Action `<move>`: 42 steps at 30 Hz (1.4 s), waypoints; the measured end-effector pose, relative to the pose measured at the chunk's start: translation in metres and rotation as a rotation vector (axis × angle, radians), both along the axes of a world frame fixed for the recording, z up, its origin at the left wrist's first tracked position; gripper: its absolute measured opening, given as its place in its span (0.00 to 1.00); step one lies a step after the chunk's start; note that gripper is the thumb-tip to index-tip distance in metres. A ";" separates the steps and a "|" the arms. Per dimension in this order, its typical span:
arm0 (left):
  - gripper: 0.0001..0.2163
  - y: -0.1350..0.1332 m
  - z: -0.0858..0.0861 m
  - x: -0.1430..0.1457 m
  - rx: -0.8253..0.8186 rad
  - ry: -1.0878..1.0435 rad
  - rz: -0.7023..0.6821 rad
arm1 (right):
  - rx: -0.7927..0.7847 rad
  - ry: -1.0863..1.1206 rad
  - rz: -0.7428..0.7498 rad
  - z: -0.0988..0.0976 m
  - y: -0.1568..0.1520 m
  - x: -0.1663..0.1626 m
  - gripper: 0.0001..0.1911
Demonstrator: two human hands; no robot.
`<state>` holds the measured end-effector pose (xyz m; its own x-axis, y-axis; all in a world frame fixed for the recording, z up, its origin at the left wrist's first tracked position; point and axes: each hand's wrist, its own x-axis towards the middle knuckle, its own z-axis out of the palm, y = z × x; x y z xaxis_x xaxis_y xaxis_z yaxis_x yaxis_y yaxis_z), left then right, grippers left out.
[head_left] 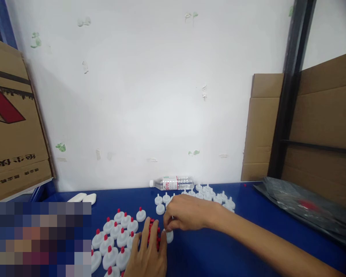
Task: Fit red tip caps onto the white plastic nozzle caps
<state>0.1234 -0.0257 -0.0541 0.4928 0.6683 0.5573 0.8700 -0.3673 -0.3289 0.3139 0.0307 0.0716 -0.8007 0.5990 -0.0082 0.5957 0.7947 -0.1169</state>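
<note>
My left hand (148, 250) lies palm down, fingers apart, over a small pile of red tip caps (158, 234) on the blue table. My right hand (181, 211) is closed in a pinch at the top of a white nozzle cap (169, 236), just right of that pile; its spout is hidden by the fingers. To the left of my left hand stand several white nozzle caps with red tips (122, 237). Beyond my right hand are several white nozzle caps without red tips (207, 192), spouts up, partly covered by the hand and forearm.
A clear plastic bottle (173, 183) lies along the white wall. Two white objects (89, 199) rest at the back left. Cardboard boxes (14, 115) stand left and right. A dark plastic bag (305, 207) lies on the right of the blue table (202, 254).
</note>
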 end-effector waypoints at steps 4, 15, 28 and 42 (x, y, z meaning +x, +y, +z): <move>0.16 0.002 0.012 -0.008 -0.086 -0.029 -0.062 | -0.095 -0.017 -0.039 0.007 -0.001 0.006 0.08; 0.15 0.003 0.020 -0.014 -0.178 0.011 -0.102 | -0.207 -0.221 -0.276 0.016 -0.010 0.012 0.29; 0.15 -0.004 0.029 0.001 -0.069 0.109 -0.094 | -0.060 -0.362 -0.243 0.017 -0.021 0.003 0.12; 0.09 -0.006 0.055 -0.006 -0.091 -0.296 -0.373 | -0.037 -0.291 -0.219 0.051 -0.064 0.009 0.13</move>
